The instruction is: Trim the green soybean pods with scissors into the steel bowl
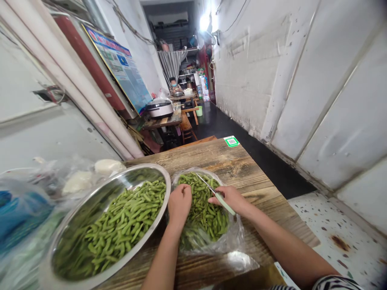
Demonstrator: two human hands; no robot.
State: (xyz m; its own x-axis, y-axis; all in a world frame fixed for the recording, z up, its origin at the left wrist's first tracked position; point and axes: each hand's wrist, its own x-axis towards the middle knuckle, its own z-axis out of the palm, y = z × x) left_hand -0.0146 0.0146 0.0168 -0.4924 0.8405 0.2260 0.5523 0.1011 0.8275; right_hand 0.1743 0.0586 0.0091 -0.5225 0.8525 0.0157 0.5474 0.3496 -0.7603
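- Clear plastic bag [238, 233] of green pods [208, 215] sits on the wooden desk [263, 183].
- Over the bag, the right hand [231, 197] has its fingers grasping scissors [223, 203]; the left hand [180, 203] curls its fingers, on what I cannot tell.
- Left of the bag: steel basin [69, 245], more pods inside.
- Beyond the bag: QR sticker [231, 141].

The bowl [74, 241] at eight o'clock is silver, the heaped pods [130, 217] green. Scissors [224, 202] at five show silver blades, pale-green handles. Three o'clock: green-and-white sticker [231, 141] on brown-grained table [256, 173]. Four: brown-flecked whitish floor [320, 217], black-and-white striped sleeve [334, 283]. Ten: bluish poster [121, 68].
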